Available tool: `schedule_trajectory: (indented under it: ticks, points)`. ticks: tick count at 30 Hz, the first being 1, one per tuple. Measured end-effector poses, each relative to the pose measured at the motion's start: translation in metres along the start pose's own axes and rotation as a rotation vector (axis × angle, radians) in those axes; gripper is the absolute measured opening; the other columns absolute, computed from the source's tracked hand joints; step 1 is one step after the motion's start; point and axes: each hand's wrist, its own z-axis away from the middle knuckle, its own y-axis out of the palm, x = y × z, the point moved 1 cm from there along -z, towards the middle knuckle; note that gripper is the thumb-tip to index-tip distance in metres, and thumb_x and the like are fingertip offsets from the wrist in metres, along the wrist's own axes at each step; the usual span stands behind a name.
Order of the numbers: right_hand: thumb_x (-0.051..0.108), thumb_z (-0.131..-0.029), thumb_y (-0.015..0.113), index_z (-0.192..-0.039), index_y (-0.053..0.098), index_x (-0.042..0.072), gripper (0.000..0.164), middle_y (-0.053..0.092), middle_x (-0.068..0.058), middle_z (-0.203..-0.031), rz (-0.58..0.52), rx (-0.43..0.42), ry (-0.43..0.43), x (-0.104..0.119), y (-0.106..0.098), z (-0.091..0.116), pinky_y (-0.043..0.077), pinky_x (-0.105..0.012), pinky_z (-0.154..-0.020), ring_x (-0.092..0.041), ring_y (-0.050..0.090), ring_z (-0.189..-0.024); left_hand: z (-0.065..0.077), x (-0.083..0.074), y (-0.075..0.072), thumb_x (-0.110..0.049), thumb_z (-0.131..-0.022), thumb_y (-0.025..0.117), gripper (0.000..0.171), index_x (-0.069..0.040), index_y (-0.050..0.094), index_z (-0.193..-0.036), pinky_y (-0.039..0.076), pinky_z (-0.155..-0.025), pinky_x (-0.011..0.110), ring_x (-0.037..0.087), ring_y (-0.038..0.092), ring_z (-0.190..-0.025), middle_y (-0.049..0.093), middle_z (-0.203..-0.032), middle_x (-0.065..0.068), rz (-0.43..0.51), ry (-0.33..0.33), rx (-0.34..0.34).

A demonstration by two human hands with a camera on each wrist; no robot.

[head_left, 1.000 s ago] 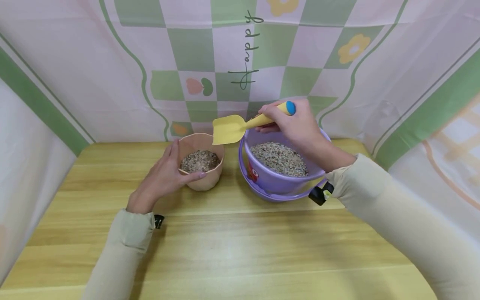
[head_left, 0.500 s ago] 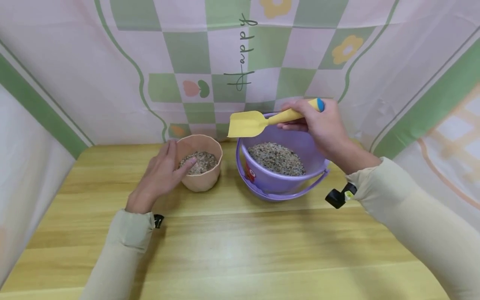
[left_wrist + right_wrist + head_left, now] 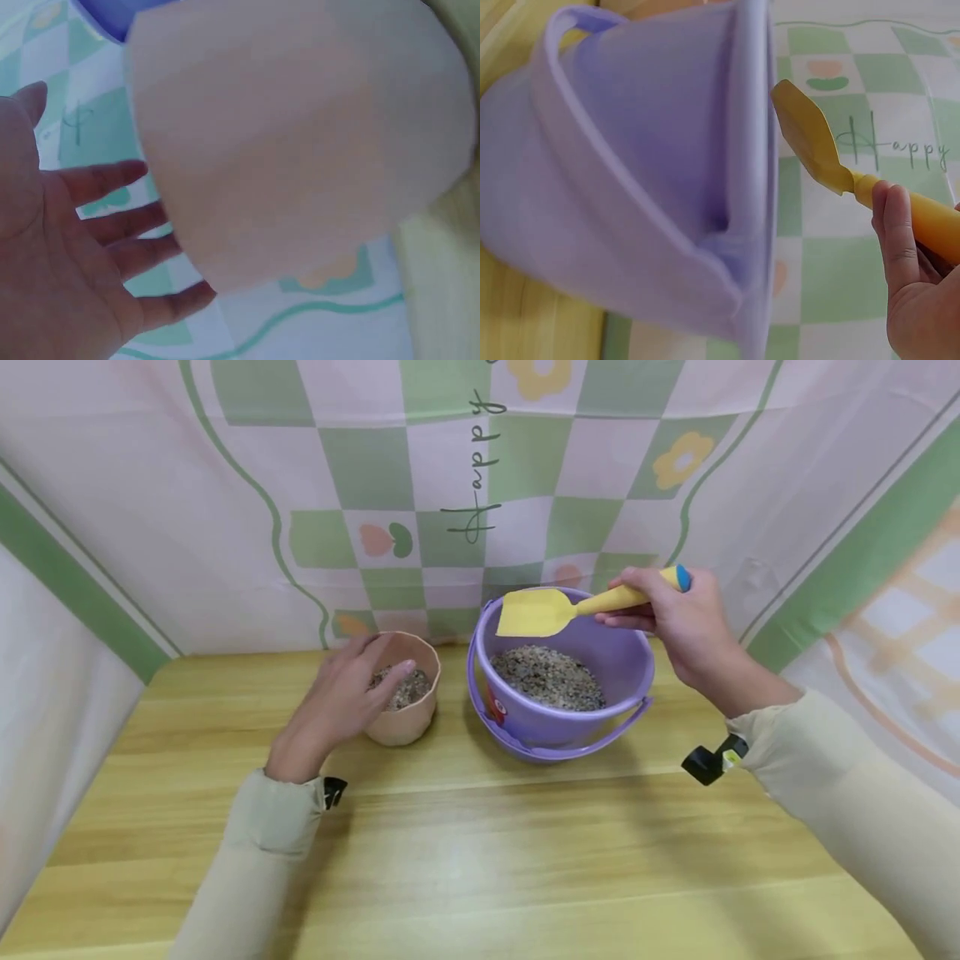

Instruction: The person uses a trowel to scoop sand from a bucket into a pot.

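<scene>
My right hand (image 3: 686,622) grips the yellow handle of a toy shovel (image 3: 536,613), its blue end poking out past the thumb. The shovel's blade hangs above the purple bucket (image 3: 555,727) and looks bare. Speckled gravel (image 3: 551,678) lies inside the bucket. My left hand (image 3: 337,693) is at the left side of the peach pot (image 3: 401,727), thumb over the opening. In the left wrist view its fingers (image 3: 112,180) are spread and reach behind the pot's rim. More gravel (image 3: 411,689) sits in the pot, partly hidden by that hand.
Pot and bucket stand side by side on a wooden table (image 3: 465,860), with a narrow gap between them. A checkered cloth (image 3: 367,468) hangs close behind both. The bucket's handle (image 3: 592,748) is folded down around its front.
My right hand has carried the shovel rightward, from beside the pot to over the bucket. My left hand has lifted slightly and shifted right over the pot's rim.
</scene>
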Motion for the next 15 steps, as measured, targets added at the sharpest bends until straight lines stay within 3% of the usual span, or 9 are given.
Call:
schedule_trajectory:
  ticks: [11,15]
  points:
    - [0.007,-0.095,0.064,-0.087,0.075,-0.002,0.016,0.074,-0.014,-0.080,0.194,-0.029,0.033,-0.013,-0.014,0.000,0.059,-0.031,-0.066,-0.025,0.074,-0.067,-0.013,-0.030,-0.003,-0.051,-0.104,0.043,0.064,-0.003,0.048,-0.145,0.035,-0.109,0.053,0.034,0.045,-0.135,0.045,-0.150,0.015,-0.017,0.116,-0.028]
    - [0.008,-0.094,0.065,-0.085,0.076,0.003,0.015,0.074,-0.011,-0.077,0.312,-0.027,0.064,-0.013,-0.017,0.000,0.059,-0.031,-0.065,-0.023,0.073,-0.065,-0.017,-0.040,-0.004,-0.058,-0.102,0.041,0.068,-0.008,0.047,-0.148,0.040,-0.106,0.051,0.033,0.048,-0.133,0.046,-0.150,0.013,-0.057,0.092,-0.015]
